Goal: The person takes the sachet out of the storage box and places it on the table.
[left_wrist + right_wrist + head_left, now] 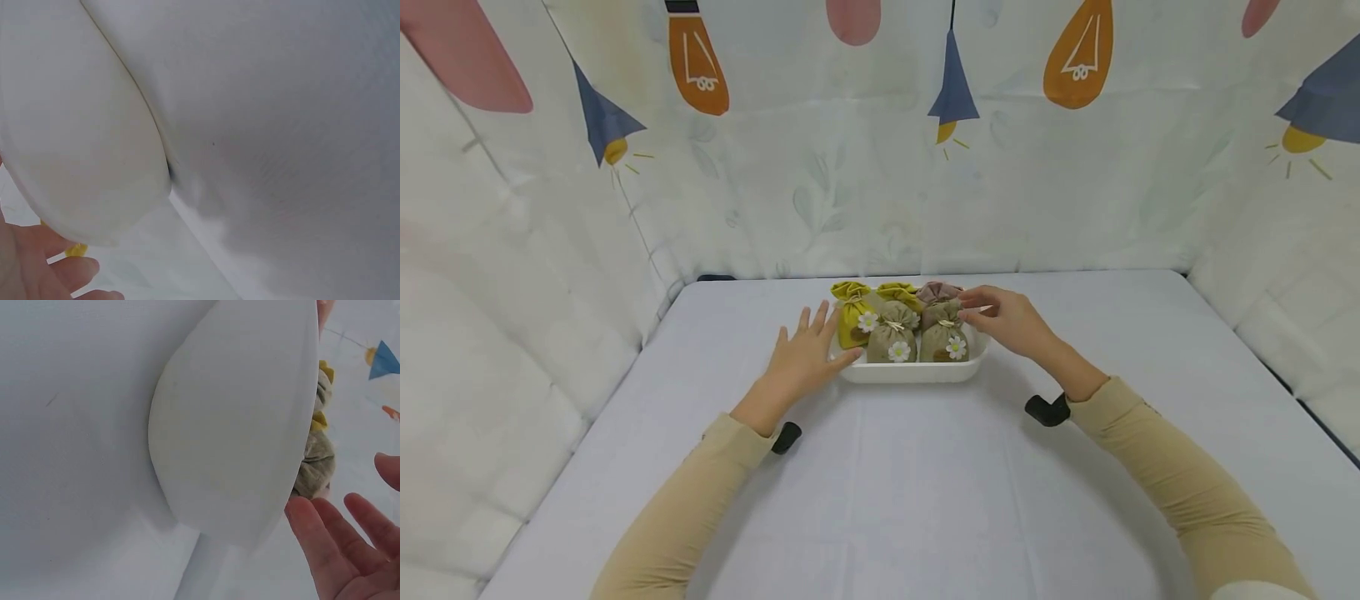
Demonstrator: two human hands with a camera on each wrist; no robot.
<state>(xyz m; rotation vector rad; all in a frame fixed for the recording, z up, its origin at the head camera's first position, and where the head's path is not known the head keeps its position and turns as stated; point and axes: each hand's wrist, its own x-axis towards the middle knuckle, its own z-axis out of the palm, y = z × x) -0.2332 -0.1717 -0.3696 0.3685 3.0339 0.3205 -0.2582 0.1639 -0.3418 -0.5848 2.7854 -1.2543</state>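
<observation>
Several small drawstring pouches sit together in a white tray (910,374). In front are two grey-green pouches (882,343) with white daisies, tied at the neck. A yellow pouch (848,321) stands at the left, another yellow top (898,292) behind, and a mauve one (937,292) at the back right. My left hand (805,354) spreads its fingers along the tray's left end, thumb over the rim. At the right end my right hand (1011,321) has its fingertips close to the right grey-green pouch (946,337), with thumb and fingers apart.
A white cloth covers the table (917,483) under the tray. Behind it hangs a pale curtain (865,192) printed with lamps and bulbs. Black wrist-camera mounts (1048,410) stick out below both wrists.
</observation>
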